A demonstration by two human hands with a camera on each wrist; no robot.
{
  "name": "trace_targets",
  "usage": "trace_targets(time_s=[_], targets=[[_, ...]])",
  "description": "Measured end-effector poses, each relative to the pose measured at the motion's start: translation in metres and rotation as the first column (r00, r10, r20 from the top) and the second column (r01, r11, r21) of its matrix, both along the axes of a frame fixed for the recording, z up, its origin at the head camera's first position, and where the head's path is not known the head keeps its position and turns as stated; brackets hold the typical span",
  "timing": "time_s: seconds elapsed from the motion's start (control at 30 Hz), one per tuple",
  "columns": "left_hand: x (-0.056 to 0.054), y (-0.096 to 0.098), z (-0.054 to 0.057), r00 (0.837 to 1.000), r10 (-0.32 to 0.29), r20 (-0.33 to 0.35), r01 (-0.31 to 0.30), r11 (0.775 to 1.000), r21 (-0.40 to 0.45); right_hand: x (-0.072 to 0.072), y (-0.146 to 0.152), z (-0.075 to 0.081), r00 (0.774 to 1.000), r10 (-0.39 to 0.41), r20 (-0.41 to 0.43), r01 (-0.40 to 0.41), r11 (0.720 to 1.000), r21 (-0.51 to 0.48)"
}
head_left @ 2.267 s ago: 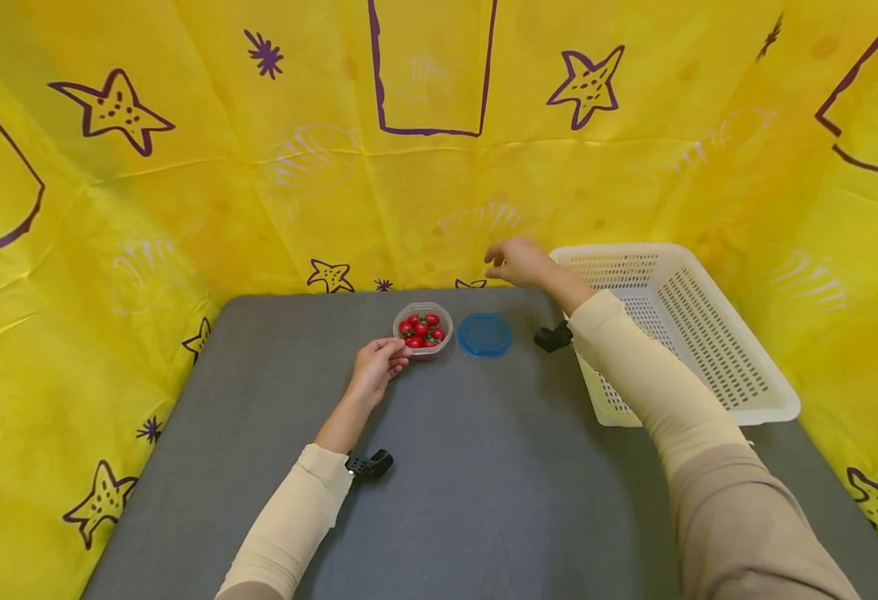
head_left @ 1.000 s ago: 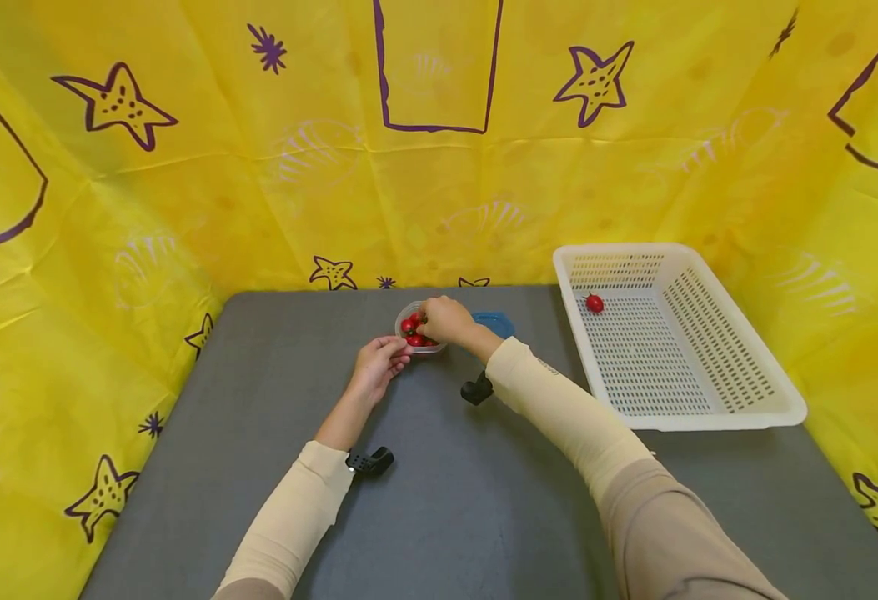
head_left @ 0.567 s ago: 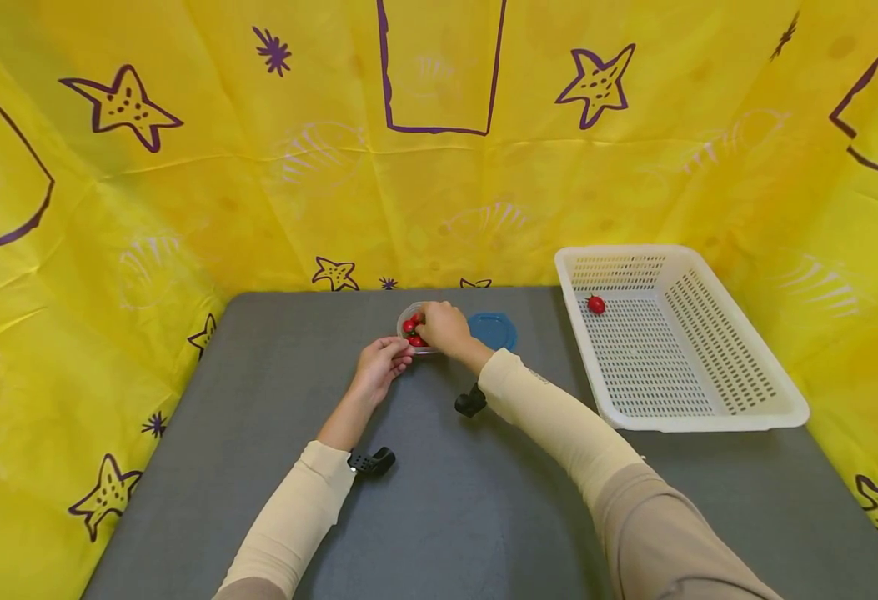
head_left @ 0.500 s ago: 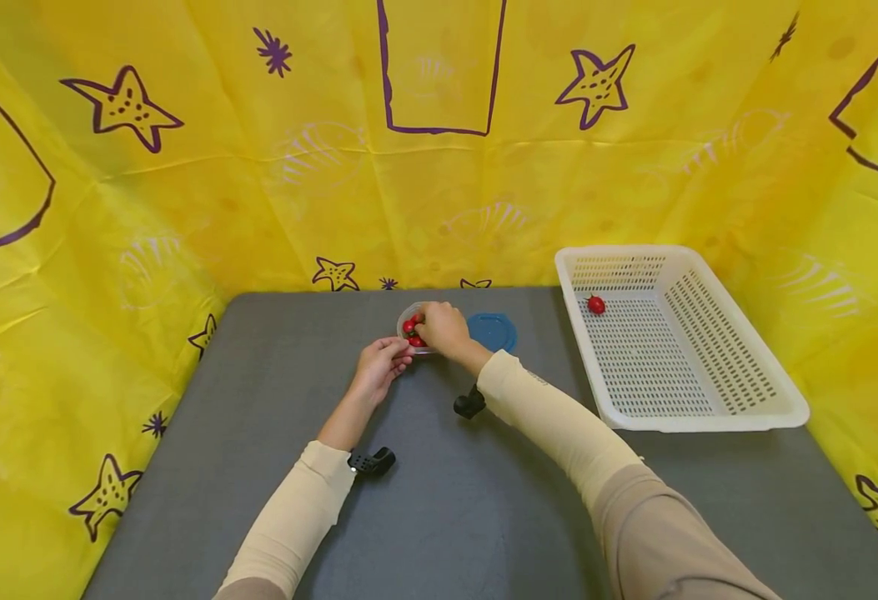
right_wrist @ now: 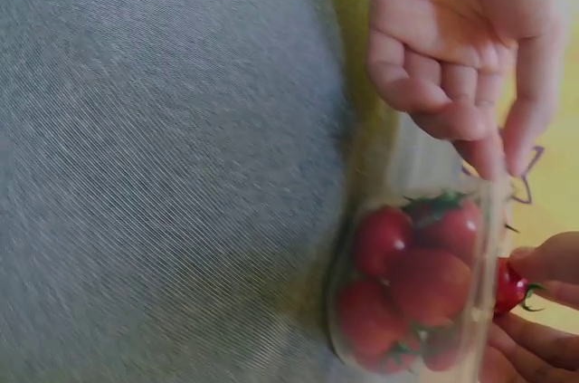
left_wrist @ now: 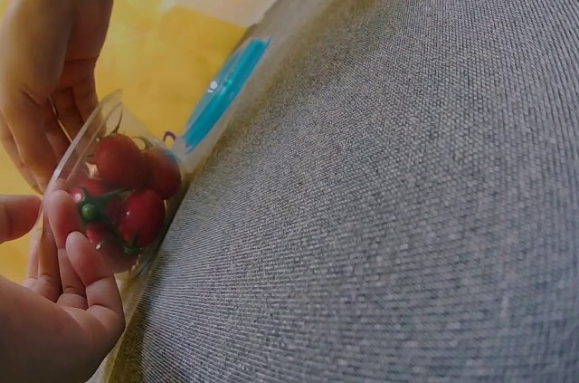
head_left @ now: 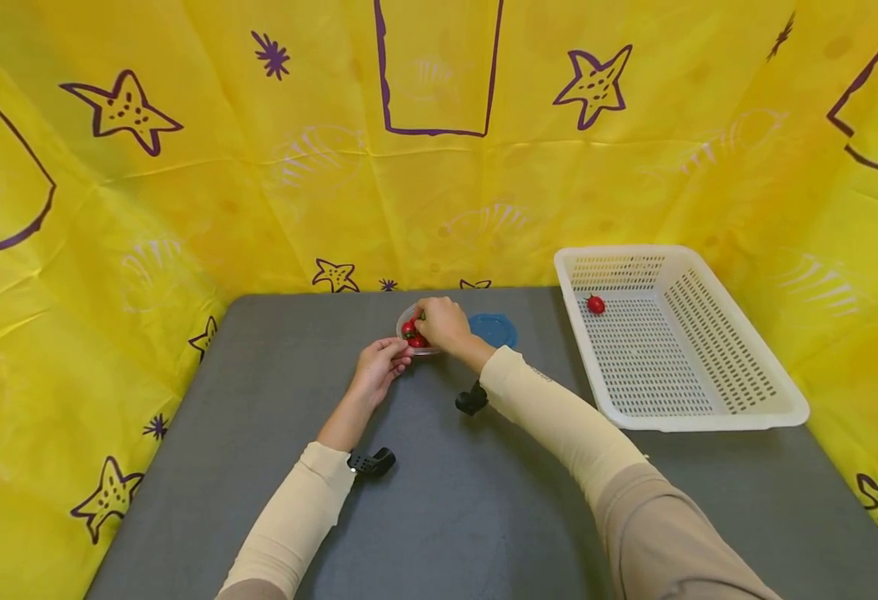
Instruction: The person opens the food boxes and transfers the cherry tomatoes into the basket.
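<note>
My left hand pinches the near-left rim of a small clear plastic container. Several red cherry tomatoes with green stems lie inside. My right hand is over the container's opening and hides part of it in the head view. In the right wrist view its thumb and fingers pinch one cherry tomato at the rim. A blue lid lies on the table just right of the container. Another cherry tomato rests in the white basket, near its left wall.
The grey cloth-covered table carries everything. On its right side stands the large, perforated white basket, with raised walls. A yellow patterned curtain hangs behind the table and along both sides.
My right hand came from beside the basket leftward to the container, then stayed there, lately rising slightly. The basket's cherry tomato, earlier behind my arm, is now visible. My left hand stayed put.
</note>
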State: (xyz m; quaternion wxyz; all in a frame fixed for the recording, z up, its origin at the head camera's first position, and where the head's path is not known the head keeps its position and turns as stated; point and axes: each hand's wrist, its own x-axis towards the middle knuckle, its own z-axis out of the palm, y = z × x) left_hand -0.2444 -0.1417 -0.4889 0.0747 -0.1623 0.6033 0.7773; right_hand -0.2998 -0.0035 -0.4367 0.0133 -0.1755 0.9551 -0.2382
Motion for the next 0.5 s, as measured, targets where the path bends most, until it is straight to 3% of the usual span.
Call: trace_targets(time_s=[0.27,0.5], targets=[[0.000,0.001,0.000,1.000,0.001,0.006,-0.001,1.000,0.004,-0.011,0.012,0.017,0.999,0.046,-0.004,-0.046,0.999,0.014],[0.000,0.001,-0.002,1.000,-0.002,0.005,0.002,1.000,0.010,-0.022,0.029,0.043,0.996,0.089,0.020,-0.090,0.996,0.010]])
